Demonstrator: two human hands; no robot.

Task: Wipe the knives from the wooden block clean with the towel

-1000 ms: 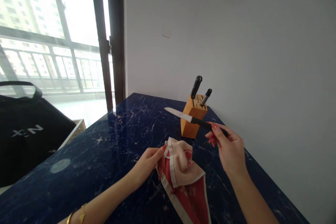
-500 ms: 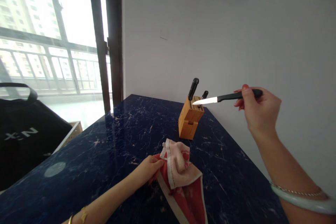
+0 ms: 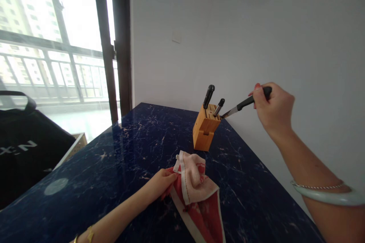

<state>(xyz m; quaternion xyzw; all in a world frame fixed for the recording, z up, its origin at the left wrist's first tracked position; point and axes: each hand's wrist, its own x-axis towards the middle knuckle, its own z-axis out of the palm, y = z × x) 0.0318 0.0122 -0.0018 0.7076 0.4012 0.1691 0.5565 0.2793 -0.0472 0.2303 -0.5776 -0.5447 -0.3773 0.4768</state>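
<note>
In my right hand (image 3: pixel 273 108), closed around its black handle, is a knife (image 3: pixel 232 111) tilted with its blade down to the left. The blade's tip is by the right top edge of a wooden knife block (image 3: pixel 203 131); whether it touches the block I cannot tell. A black-handled knife (image 3: pixel 209 97) stands in the block's left side, and a tool with a black and metal handle (image 3: pixel 219 107) sits beside it. My left hand (image 3: pixel 162 182) grips the edge of a red and white towel (image 3: pixel 196 193), crumpled on the table in front of the block.
The dark blue marbled table (image 3: pixel 137 140) runs up to a pale wall (image 3: pixel 242 38) at the back and right. Left of the table is a black bag (image 3: pixel 31 152) with white letters. A dark-framed window (image 3: pixel 76 45) is behind it.
The knife in my right hand has gone from nearly level above the block to tilted, its tip lower and at the block's right side. My left hand and the towel have stayed put.
</note>
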